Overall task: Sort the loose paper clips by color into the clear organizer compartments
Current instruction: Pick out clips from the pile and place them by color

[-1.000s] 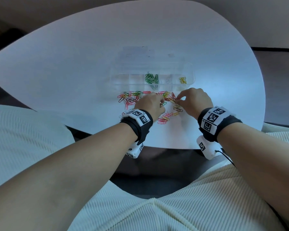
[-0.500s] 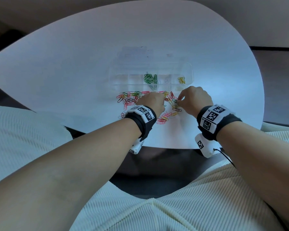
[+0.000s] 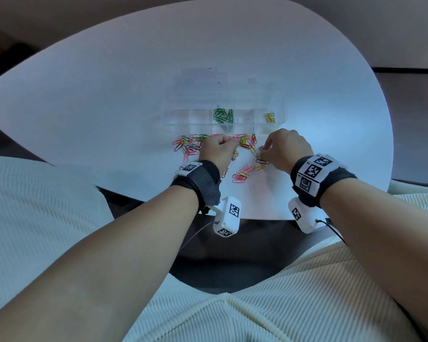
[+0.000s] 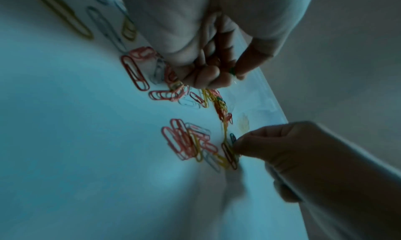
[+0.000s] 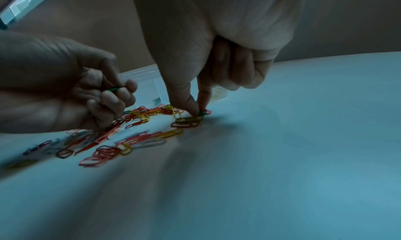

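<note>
The clear organizer (image 3: 281, 104) lies on the white table, with green clips (image 3: 223, 116) in a middle compartment and yellow clips (image 3: 269, 117) at its right end. Loose clips (image 3: 242, 174) in pink, red, yellow and green are spread in front of it. My left hand (image 3: 234, 149) is curled into a fist over the pile. It pinches a green clip (image 5: 113, 89), also seen as green clip (image 4: 232, 70). My right hand (image 3: 266, 148) pinches another green clip (image 5: 201, 113) with thumb and forefinger at the pile's right edge, still down on the table.
The table's near edge (image 3: 257, 217) runs just below both wrists. More loose clips (image 3: 185, 146) lie to the left of my left hand. A faint blurred patch (image 3: 200, 77) lies on the table behind the organizer.
My left wrist has rolled outward, turning the fist on its side. My right fingertips have closed on a clip at the pile's right edge. Both hands stay in place.
</note>
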A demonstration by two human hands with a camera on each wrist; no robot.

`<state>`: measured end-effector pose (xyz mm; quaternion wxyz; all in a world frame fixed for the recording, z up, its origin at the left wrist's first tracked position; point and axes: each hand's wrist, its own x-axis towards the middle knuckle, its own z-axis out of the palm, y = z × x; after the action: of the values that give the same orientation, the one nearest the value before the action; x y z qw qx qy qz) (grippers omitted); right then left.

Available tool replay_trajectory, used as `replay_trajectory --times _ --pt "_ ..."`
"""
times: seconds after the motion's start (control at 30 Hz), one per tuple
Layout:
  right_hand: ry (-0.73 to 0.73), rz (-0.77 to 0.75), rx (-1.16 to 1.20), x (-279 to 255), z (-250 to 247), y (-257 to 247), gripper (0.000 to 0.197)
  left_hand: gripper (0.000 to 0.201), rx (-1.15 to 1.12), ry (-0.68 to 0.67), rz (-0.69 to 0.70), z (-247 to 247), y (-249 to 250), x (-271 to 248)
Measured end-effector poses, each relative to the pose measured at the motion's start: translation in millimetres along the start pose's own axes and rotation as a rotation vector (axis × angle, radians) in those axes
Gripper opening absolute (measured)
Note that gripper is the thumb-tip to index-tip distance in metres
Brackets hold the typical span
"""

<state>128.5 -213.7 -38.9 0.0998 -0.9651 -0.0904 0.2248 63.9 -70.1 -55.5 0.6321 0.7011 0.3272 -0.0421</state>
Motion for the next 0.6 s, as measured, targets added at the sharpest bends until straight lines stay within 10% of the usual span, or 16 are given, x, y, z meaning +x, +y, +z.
replay_trajectory --times 0.17,0.4,0.6 --pt "-0.060 0.029 0.010 -3 -1 1 0.021 0.031 -0.158 0.025 -0.146 -2 8 5" --pt "-0.072 -0.002 0.342 -3 -14 -2 0.021 0.024 0.609 -0.054 0.177 -3 9 15" --pt "-0.198 -0.061 0.470 -7 -11 -2 0.028 0.029 0.816 -0.104 0.289 -5 13 21"
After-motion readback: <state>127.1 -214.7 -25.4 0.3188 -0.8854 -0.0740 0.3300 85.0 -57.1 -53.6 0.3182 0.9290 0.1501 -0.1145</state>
